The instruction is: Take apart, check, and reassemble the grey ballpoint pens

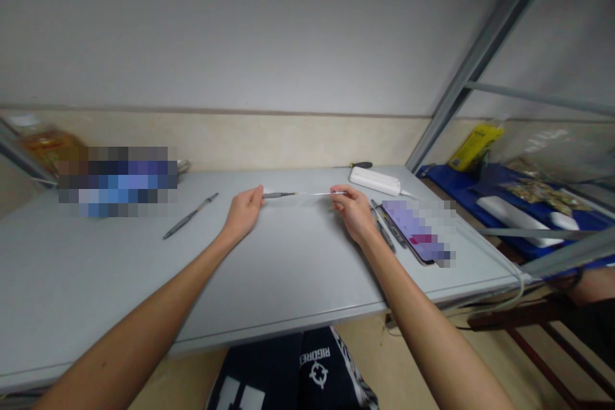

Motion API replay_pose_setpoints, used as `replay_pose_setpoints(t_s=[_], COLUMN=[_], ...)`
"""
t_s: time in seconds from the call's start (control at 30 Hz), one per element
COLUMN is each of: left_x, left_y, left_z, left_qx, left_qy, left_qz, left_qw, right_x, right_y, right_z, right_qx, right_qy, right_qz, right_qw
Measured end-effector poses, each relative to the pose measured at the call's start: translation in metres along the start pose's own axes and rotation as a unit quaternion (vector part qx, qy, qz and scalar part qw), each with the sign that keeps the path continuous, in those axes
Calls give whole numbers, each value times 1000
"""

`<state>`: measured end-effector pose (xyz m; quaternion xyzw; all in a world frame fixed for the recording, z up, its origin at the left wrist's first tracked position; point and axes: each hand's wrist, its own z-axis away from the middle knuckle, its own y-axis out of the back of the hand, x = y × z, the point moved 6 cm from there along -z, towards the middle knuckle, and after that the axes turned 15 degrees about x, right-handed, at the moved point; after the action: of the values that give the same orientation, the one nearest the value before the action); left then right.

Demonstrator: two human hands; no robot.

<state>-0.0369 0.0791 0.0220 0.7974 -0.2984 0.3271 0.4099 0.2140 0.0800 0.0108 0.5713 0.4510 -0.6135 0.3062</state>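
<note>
My left hand is closed around a slim grey pen barrel, whose narrow tip points right. Between the fingertips of my right hand is a thin, pale pen refill, roughly in line with the barrel. Blur hides whether the two parts touch. Both hands are just above the grey tabletop. To the left of my left hand lies a grey pen with an orange-brown middle. Close by my right forearm are more grey pens or pen parts, partly hidden by it.
A phone lies at the right, with a white power strip and its cable behind. A yellow-black screwdriver rests near the wall. Pixelated blue items and an amber bottle stand back left. Metal bars border the right side.
</note>
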Motion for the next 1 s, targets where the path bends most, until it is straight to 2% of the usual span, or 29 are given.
replay_pose_setpoints(t_s=[0.6, 0.77, 1.0], left_x=[0, 1, 0], left_y=[-2, -3, -12], left_z=[1, 3, 8], left_qx=[-9, -16, -45], left_qy=[2, 2, -2], left_qz=[-12, -1, 24], left_qw=[1000, 1000, 999], right_x=[2, 1, 2], right_y=[-4, -8, -17], right_z=[4, 7, 16], right_qx=[-12, -37, -103], right_qy=[-16, -6, 36], right_qz=[0, 7, 44], right_qw=[1000, 999, 993])
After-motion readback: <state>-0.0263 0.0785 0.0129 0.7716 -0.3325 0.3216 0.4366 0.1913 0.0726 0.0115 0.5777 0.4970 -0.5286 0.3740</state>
